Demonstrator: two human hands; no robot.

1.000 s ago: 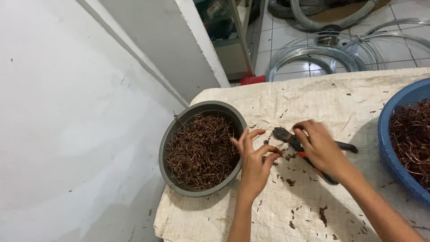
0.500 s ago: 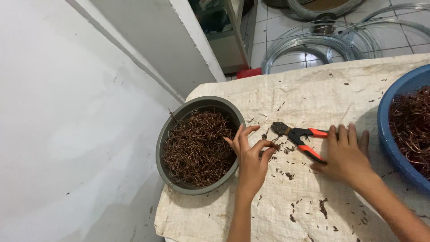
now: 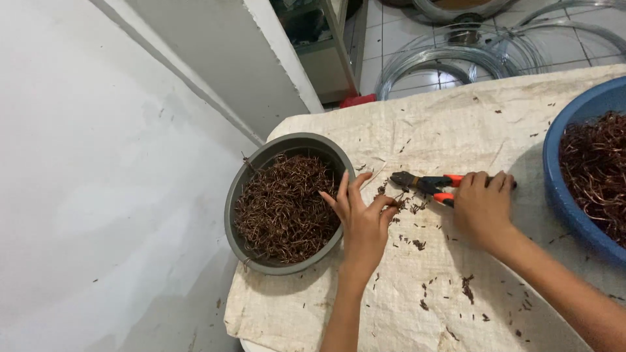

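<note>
**Presently: pliers on the cloth under the right hand, left hand at the grey bowl**

The pliers [image 3: 427, 184] lie flat on the pale woven cloth [image 3: 456, 124], dark nose pointing toward the grey bowl [image 3: 244, 189]. The right hand [image 3: 482, 208] rests palm down over the orange handles, fingers laid across them and not curled; nothing is lifted. The left hand [image 3: 362, 218] sits at the bowl's near rim, fingers spread and half open, thumb and forefinger close together; whether they pinch anything cannot be told. The bowl holds a heap of short brown wire pieces [image 3: 283, 208]. A blue tub [image 3: 574, 169] at the right edge holds more tangled brown wire. Dark scraps [image 3: 417, 244] are scattered over the cloth between the hands.

Judgement: the pliers look rigid, fairly heavy metal; the coated handles offer the sure hold, away from the nose. The wire pieces appear light, springy and prickly, likely to snag together, best taken in small pinches.
</note>
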